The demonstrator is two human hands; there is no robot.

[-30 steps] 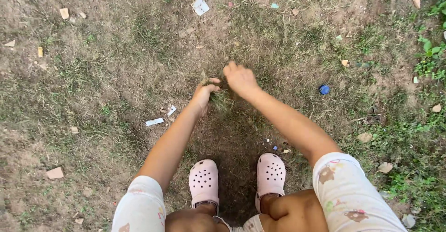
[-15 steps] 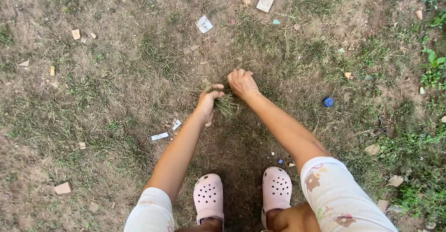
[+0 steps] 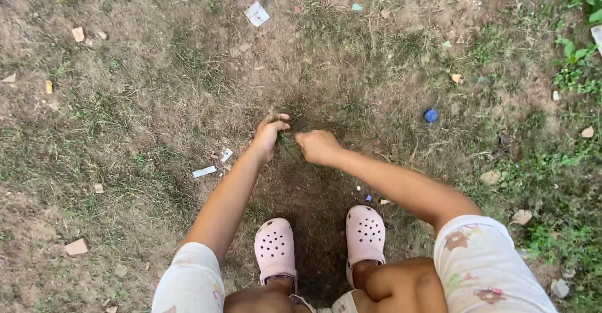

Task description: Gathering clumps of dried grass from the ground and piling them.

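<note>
Head view | our left hand [image 3: 271,134] pinches a dry grass tuft [image 3: 287,139], fingers clamped on it | our right hand [image 3: 318,146] fisted on the same tuft | pink clogs [image 3: 274,248] below

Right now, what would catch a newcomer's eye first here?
Two bare arms reach down mid-frame: the left hand pinches a grass tuft, with the right hand closed beside it. Below stand two pink clogs on dark soil. A small blue cap lies to the right among paper scraps.
</note>
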